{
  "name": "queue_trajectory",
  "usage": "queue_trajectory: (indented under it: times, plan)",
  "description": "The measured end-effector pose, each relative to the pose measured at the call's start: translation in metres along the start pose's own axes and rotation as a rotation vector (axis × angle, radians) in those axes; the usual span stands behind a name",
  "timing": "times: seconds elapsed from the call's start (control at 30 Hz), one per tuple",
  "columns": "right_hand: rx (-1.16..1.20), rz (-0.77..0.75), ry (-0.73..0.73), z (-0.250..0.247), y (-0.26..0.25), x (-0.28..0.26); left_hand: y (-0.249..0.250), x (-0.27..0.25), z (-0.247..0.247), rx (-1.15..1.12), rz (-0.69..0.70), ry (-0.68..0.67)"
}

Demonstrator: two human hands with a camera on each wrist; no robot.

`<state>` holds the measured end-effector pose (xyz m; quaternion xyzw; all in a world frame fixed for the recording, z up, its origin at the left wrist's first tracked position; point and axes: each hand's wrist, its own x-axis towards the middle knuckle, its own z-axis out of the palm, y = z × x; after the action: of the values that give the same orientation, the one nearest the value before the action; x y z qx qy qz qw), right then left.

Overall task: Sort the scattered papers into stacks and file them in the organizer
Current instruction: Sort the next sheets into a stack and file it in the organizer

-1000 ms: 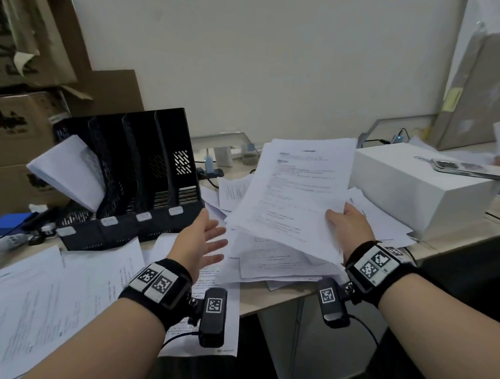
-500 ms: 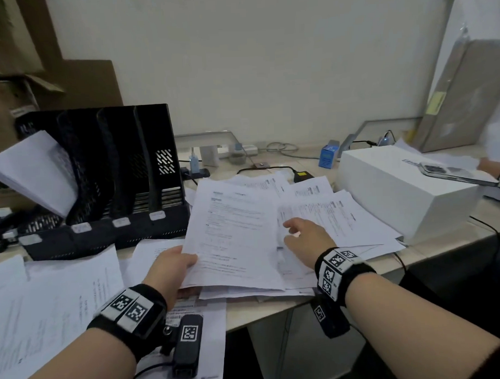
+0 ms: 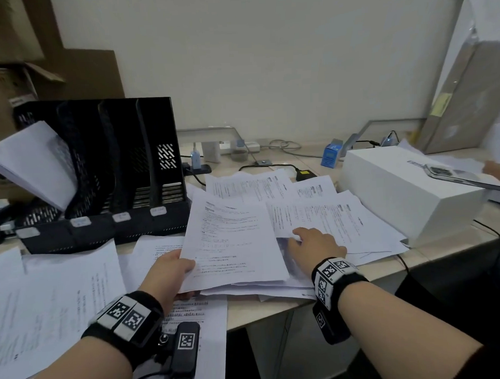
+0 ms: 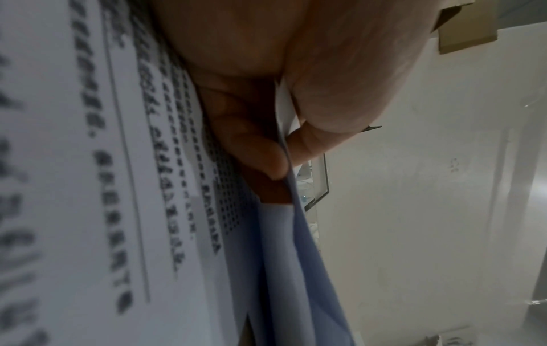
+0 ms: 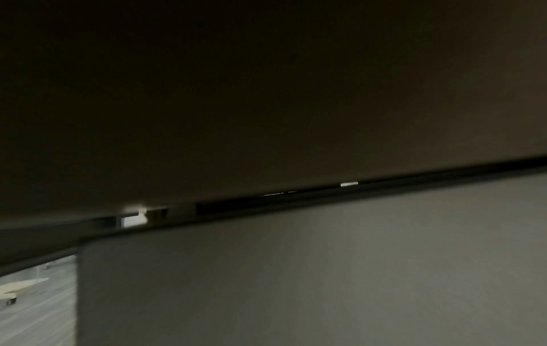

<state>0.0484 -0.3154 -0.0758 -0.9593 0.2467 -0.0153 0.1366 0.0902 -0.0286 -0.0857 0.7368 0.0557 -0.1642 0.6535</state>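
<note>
Beige desktop, flat printed sheets [image 3: 315, 212]; left hand [image 3: 168, 273] pinching thin stack [image 3: 230, 241], right hand [image 3: 316, 243] flat, fingers relaxed.

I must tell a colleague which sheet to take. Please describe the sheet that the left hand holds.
Find the black organizer at the desk's left. Just right of its front corner, a printed sheet lies atop the middle pile. Unlike its neighbours, its near left edge is pinched by the left hand.
</note>
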Motion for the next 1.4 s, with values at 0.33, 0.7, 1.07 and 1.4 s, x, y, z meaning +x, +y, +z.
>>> queue_trajectory:
  times: [0.33,0.7,1.07,1.4]
  plan:
    - [0.033,0.097,-0.006,-0.005,-0.004,-0.002,0.0,-0.001,0.0,-0.015,-0.004,0.019]
    - [0.443,0.139,0.114,-0.011,0.003,-0.003,0.001,-0.002,0.0,-0.02,-0.022,0.022]
    - [0.445,-0.245,0.363,-0.008,0.029,-0.016,-0.002,0.005,-0.005,0.056,-0.031,0.032]
    - [0.458,-0.625,0.066,0.01,0.022,-0.04,-0.001,0.005,-0.008,-0.114,-0.081,-0.008]
